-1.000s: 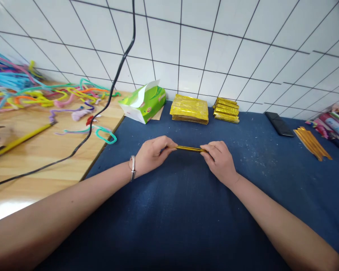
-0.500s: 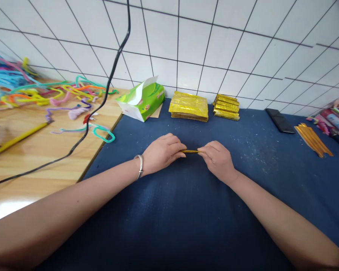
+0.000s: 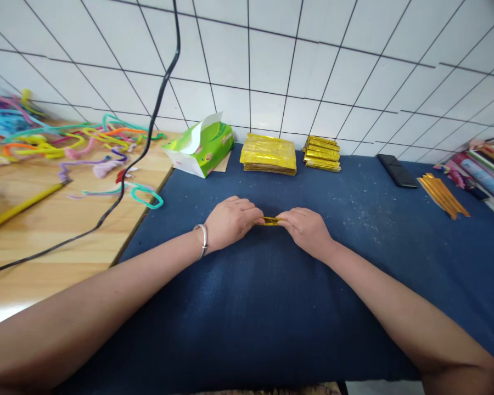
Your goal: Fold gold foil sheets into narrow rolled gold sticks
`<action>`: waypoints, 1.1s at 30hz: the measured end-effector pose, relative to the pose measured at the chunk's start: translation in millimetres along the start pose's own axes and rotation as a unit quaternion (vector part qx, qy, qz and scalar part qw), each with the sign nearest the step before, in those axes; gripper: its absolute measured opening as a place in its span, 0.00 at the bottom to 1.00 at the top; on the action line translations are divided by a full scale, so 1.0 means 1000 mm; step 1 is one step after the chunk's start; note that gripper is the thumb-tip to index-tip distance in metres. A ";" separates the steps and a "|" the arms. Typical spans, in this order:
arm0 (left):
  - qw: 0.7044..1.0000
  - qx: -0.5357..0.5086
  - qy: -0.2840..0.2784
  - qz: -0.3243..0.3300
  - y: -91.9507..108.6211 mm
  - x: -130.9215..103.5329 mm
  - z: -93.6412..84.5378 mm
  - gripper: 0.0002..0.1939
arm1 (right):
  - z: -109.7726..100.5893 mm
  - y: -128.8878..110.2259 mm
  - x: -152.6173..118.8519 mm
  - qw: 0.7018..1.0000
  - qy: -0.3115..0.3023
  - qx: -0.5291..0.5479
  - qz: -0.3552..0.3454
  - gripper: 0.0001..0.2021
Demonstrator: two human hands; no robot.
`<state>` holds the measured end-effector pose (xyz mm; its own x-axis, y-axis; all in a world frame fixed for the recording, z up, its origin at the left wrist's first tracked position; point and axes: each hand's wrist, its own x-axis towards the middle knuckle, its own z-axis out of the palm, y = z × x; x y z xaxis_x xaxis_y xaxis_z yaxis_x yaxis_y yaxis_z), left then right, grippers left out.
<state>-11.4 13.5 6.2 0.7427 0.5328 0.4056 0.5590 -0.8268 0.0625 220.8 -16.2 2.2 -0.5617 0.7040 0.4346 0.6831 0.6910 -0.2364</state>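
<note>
A narrow folded strip of gold foil paper point(image 3: 270, 221) spans the gap between my two hands, just above or on the dark blue cloth point(image 3: 247, 307). My left hand point(image 3: 233, 222), with a silver bangle at the wrist, pinches its left end. The right end is pinched by my right hand point(image 3: 307, 230). Behind the hands lie a thick stack of gold foil sheets point(image 3: 269, 153) and a smaller pile of folded gold strips point(image 3: 322, 153). My fingers hide both ends of the strip.
A green tissue box point(image 3: 206, 145) stands at the back left. Colourful pipe cleaners point(image 3: 82, 140) and a yellow pencil-like stick point(image 3: 24, 207) lie on the wooden surface point(image 3: 78, 230), crossed by a black cable point(image 3: 158, 104). A phone point(image 3: 396, 170), orange-gold strips point(image 3: 442, 195) and books point(image 3: 488, 178) are at right.
The view has shifted a little. The strip between my hands now shows a wider gold face, and my hands are slightly closer together.
</note>
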 end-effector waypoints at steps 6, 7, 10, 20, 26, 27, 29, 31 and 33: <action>1.000 0.016 0.002 0.021 0.007 0.005 -0.005 0.16 | -0.003 -0.005 0.007 0.998 -0.045 -0.046 -0.018 0.12; 0.999 0.014 -0.001 0.029 0.010 0.005 -0.006 0.16 | -0.004 -0.007 0.007 0.996 -0.055 -0.061 -0.029 0.12; 0.999 -0.026 -0.004 0.032 0.015 0.004 -0.006 0.16 | -0.006 -0.011 0.005 0.993 -0.071 -0.075 -0.058 0.12; 0.965 -0.222 0.067 -0.120 0.012 -0.003 -0.004 0.08 | -0.009 -0.003 0.001 0.997 -0.070 -0.016 0.005 0.14; 0.905 -0.347 0.156 -0.191 0.019 -0.006 -0.003 0.16 | -0.010 -0.005 0.001 0.971 -0.043 0.199 0.126 0.14; 0.900 -0.356 0.161 -0.191 0.019 -0.006 -0.002 0.14 | -0.010 -0.005 0.001 0.960 -0.041 0.235 0.147 0.14; 0.899 -0.361 0.156 -0.193 0.019 -0.007 -0.002 0.12 | -0.010 -0.004 0.001 0.942 -0.044 0.286 0.169 0.14; 0.899 -0.364 0.147 -0.195 0.019 -0.007 -0.003 0.09 | -0.009 -0.004 0.001 0.932 -0.046 0.312 0.176 0.14; 0.893 -0.377 0.150 -0.196 0.020 -0.006 -0.003 0.08 | -0.009 -0.005 0.002 0.927 -0.049 0.328 0.177 0.14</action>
<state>-5.8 -6.8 8.1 0.3499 0.8286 0.4369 0.2629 -0.5345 0.8032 221.1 -19.8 12.1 -0.4174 0.8953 0.1559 0.4204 0.3423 -0.8403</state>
